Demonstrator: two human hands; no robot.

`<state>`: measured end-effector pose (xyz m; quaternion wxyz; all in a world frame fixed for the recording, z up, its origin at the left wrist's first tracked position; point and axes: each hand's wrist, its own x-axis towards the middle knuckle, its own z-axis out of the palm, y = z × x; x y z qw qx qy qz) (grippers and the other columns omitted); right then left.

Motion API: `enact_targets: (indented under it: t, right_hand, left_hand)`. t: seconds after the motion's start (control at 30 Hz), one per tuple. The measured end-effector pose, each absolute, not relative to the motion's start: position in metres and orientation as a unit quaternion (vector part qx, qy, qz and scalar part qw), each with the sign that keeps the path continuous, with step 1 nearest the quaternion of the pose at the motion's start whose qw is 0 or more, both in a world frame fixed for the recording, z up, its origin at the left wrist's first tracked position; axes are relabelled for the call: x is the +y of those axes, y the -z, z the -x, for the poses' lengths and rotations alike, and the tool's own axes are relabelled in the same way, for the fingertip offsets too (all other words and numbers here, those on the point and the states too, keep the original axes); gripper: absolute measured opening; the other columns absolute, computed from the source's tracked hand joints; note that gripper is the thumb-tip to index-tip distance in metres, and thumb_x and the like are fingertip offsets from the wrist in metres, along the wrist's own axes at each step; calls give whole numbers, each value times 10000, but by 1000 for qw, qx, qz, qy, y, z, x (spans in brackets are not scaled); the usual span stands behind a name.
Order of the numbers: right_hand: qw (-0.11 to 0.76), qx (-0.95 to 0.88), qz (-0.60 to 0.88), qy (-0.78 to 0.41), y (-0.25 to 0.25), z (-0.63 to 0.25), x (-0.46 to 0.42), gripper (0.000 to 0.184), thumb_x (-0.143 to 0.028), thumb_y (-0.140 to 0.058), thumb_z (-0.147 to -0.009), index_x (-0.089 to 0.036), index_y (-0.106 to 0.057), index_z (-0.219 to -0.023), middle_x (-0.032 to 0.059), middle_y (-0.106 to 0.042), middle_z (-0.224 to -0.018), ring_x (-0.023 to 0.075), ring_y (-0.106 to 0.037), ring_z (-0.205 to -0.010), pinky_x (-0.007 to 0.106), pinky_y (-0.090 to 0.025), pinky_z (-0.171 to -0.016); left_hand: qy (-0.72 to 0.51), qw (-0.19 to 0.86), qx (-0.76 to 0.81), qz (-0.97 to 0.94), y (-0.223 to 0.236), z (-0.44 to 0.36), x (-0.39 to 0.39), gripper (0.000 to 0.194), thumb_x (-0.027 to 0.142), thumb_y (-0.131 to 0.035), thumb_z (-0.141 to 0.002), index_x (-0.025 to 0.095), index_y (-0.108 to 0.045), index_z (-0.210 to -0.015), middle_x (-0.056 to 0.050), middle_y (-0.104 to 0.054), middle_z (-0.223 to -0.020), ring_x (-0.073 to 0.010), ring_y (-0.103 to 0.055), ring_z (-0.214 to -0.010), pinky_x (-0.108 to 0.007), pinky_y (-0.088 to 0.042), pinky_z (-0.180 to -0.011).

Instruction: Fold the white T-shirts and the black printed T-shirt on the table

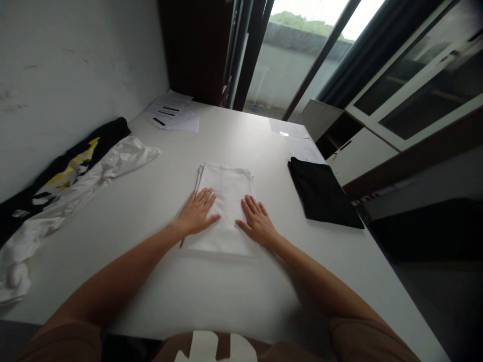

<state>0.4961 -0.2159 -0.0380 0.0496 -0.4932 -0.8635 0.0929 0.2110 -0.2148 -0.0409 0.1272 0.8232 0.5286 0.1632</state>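
Note:
A white garment, folded into a flat rectangle, lies on the white table in front of me. My left hand rests palm down on its left edge, fingers stretched out and pointing away from me. On the right edge, my right hand is spread flat in the same way. Both palms press on the cloth and neither hand grips anything. What kind of garment it is, the folds do not show.
To the right lies a folded black cloth. Along the left wall are a black garment with a yellow print and a crumpled white garment. Papers lie at the far left corner, more sheets at the far right of the table.

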Motion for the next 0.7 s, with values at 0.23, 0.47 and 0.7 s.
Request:
enact_targets:
  t: [0.23,0.47,0.7]
  right_hand:
    - [68,-876,469,-92,31,-468,-261,813,-654,-406,-1018,-177,-239,-1655,153,-155,-1706,316,-90,-1591,580,-121,-1276]
    - [91,-798,592,-67,41,-487,-250,752,-594,-438,-1022,-168,-306,-1628,173,-226,-1689,332,-177,-1575,568,-195,-1255]
    - [160,-754,626,-118,48,-487,-207,595,-511,-512,-990,-183,-528,-1487,171,-463,-1566,319,-381,-1484,516,-317,-1215]
  left_hand:
    - [-161,81,601,-779,49,-208,-213,609,512,-448,-1020,225,-459,-1557,-100,-302,-1687,-360,-201,-1567,-562,-114,-1263]
    - [-171,24,660,-731,44,-196,-204,605,435,-488,-1002,156,-450,-1538,-181,-360,-1636,-342,-359,-1477,-510,-235,-1221]
    - [-176,21,675,-716,33,-196,-206,569,409,-555,-964,202,-508,-1492,-163,-606,-1310,-346,-513,-1239,-463,-389,-1070]
